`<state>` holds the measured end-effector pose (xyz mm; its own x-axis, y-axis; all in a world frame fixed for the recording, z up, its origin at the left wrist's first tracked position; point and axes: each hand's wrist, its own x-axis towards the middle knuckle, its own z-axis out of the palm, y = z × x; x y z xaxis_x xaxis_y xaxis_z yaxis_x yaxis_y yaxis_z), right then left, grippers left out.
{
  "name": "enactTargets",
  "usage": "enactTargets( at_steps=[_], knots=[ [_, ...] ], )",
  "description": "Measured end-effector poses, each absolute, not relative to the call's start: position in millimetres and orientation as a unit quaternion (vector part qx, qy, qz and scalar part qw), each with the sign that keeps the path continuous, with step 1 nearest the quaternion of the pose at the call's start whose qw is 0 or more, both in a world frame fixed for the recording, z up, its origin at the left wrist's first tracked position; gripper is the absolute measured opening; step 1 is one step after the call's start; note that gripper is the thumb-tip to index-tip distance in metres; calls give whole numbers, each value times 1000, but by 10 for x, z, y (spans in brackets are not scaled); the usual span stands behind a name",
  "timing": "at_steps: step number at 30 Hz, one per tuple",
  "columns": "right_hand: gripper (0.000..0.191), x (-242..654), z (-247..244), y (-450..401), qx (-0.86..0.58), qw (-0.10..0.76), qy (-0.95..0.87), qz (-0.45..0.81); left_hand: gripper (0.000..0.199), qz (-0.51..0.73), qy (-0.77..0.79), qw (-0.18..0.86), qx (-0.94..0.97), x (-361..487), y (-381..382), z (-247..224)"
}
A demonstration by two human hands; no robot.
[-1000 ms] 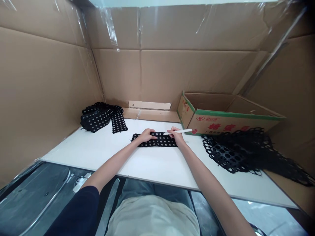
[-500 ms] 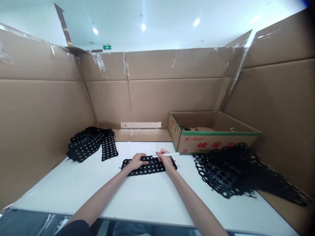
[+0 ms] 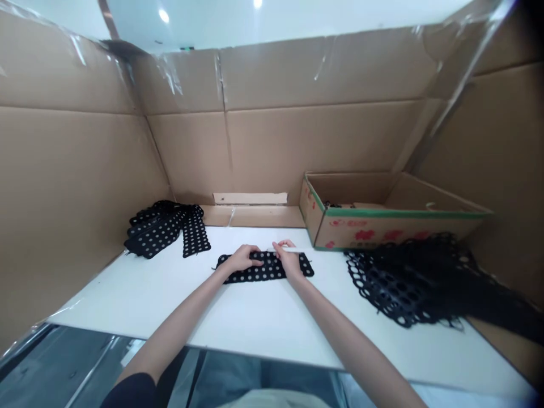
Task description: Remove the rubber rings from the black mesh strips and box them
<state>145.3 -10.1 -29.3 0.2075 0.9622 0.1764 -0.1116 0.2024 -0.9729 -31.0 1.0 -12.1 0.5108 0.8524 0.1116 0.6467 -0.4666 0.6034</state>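
Note:
A black strip with pale dots [image 3: 255, 274] lies flat on the white table before me. My left hand [image 3: 244, 258] rests on its left half, with thumb and fingers apart, touching the strip. In my right hand [image 3: 288, 258] is a slim white pen-like tool [image 3: 302, 250], which points left along the strip's far edge. The right hand leans on the strip's right half. Whether the tool's tip touches the fabric cannot be made out.
More dotted black strips [image 3: 158, 231] are piled at the back left. A cardboard box with green edging [image 3: 408, 214] stands at the back right, and black perforated netting [image 3: 408, 283] lies in front of it. Cardboard walls [image 3: 272, 141] surround the white table [image 3: 148, 294].
The camera has tilted down, so the whole scene sits higher in view. The hands, the strip and the white tool keep nearly the same places relative to each other.

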Motion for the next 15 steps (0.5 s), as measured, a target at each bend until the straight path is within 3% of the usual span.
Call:
enactTargets(
  at_steps=[10, 15],
  knots=[
    [32, 1818, -233, -169, -372, 583, -493, 529, 34, -12, 455, 163, 875, -41, 193, 168],
    [21, 1893, -220, -250, -342, 501, -558, 566, 34, 91, 498, 181, 843, 18, 175, 21]
  ],
)
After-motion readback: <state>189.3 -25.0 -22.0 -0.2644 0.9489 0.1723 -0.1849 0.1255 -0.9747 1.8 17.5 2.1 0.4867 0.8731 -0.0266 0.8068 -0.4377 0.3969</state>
